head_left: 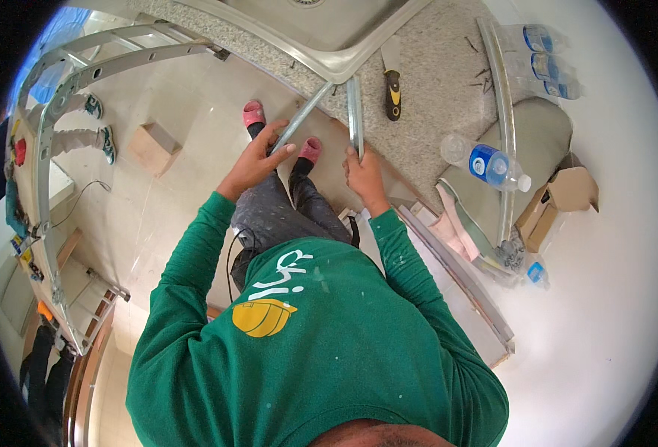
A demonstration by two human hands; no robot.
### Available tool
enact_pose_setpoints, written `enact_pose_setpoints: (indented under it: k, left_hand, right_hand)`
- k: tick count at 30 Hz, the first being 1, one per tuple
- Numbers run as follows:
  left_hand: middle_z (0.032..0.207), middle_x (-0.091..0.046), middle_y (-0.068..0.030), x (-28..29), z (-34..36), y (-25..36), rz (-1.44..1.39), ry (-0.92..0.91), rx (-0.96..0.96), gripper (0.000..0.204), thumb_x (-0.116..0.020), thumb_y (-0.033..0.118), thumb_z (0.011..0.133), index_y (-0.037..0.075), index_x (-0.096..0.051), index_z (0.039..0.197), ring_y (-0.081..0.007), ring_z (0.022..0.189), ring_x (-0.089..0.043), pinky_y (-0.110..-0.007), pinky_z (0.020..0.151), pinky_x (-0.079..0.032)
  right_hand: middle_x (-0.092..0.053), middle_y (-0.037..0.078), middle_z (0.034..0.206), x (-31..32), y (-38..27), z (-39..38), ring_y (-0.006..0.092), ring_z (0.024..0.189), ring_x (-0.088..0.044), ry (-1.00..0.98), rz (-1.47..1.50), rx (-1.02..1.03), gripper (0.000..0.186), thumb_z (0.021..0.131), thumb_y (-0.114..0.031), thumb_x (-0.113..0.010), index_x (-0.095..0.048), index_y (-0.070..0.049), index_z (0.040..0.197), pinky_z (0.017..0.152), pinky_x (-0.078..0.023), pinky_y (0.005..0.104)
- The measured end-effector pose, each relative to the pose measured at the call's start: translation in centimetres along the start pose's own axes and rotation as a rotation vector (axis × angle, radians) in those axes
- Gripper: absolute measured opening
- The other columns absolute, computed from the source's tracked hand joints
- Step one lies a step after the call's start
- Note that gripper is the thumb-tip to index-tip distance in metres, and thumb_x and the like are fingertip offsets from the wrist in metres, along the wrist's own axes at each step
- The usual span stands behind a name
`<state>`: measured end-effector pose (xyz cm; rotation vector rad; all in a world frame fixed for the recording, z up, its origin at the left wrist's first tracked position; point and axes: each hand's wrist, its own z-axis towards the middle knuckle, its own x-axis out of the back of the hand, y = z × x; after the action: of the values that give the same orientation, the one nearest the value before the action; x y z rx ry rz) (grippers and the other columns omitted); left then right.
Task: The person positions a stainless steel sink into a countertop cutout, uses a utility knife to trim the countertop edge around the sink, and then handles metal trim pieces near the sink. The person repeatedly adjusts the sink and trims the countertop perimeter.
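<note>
My left hand (256, 160) is closed round the near end of a narrow grey metal strip (304, 117). A second metal strip (354, 112) is gripped by my right hand (365, 177) at its lower end. Both strips slant up to the near corner of a stainless steel sink (329, 63), where their far ends come close together. Whether the strips are joined there I cannot tell. Right of them, a putty knife (393, 95) with a black and yellow handle lies on the speckled stone countertop (437, 82).
A metal ladder (94, 71) stands at left, with another person's legs (79, 140) beyond it. A cardboard box (154, 149) is on the tiled floor. At right are plastic bottles (493, 165), a long metal profile (504, 112) and an opened carton (556, 201).
</note>
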<state>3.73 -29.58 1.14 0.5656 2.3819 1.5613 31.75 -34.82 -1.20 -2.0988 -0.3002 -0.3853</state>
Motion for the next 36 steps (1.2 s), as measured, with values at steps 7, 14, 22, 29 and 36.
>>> enact_pose_setpoints:
  k: [7,14,22,29,36]
  left_hand:
    - [0.104,-0.068,-0.022,-0.7,-0.3,1.4,0.229,0.099,-0.072,0.052,-0.065,0.034,0.104,0.0,-0.053,0.141,-0.03,0.09,-0.068,-0.04,0.083,-0.053]
    - [0.105,-0.069,-0.0323,-0.7,-0.4,4.0,0.36,0.07,0.021,0.049,-0.059,0.033,0.107,-0.002,-0.05,0.14,-0.0487,0.099,-0.069,-0.052,0.085,-0.053]
    - [0.103,-0.068,-0.0334,-2.2,0.0,5.3,0.634,0.156,0.05,0.043,-0.055,0.027,0.107,0.002,-0.046,0.141,-0.0516,0.094,-0.068,-0.058,0.078,-0.054]
    - [0.104,-0.068,-0.031,-3.0,-0.4,4.4,0.675,0.215,0.016,0.041,-0.055,0.022,0.106,0.003,-0.044,0.14,-0.0513,0.091,-0.068,-0.059,0.076,-0.055]
    - [0.104,-0.068,-0.0299,-2.6,-0.3,4.2,0.747,0.202,0.015,0.039,-0.055,0.019,0.105,0.004,-0.045,0.14,-0.0507,0.09,-0.068,-0.058,0.076,-0.055]
  right_hand:
    - [-0.048,-0.004,0.066,0.4,-3.2,-0.6,0.0063,0.05,-0.043,-0.14,0.33,-0.295,0.03,0.109,-0.038,-0.057,-0.054,-0.01,0.098,0.042,-0.035,0.0269]
    - [-0.058,0.009,0.068,-0.5,-1.6,-0.1,0.0207,0.058,-0.055,0.027,0.024,-0.13,0.043,0.106,-0.043,-0.059,-0.061,-0.003,0.093,0.055,-0.043,0.0403]
    - [-0.063,0.011,0.068,0.8,-3.1,-0.2,0.0259,0.062,-0.061,-0.028,-0.028,-0.283,0.043,0.106,-0.04,-0.058,-0.065,0.001,0.097,0.06,-0.047,0.0441]
    - [-0.061,0.008,0.068,1.6,-4.2,-0.4,0.0205,0.061,-0.059,-0.05,-0.036,-0.316,0.042,0.106,-0.041,-0.059,-0.064,0.0,0.094,0.058,-0.045,0.0412]
    - [-0.049,-0.003,0.065,2.6,-5.6,-0.5,0.0061,0.045,-0.04,-0.138,0.125,-0.457,0.033,0.107,-0.042,-0.06,-0.053,-0.013,0.092,0.037,-0.031,0.027]
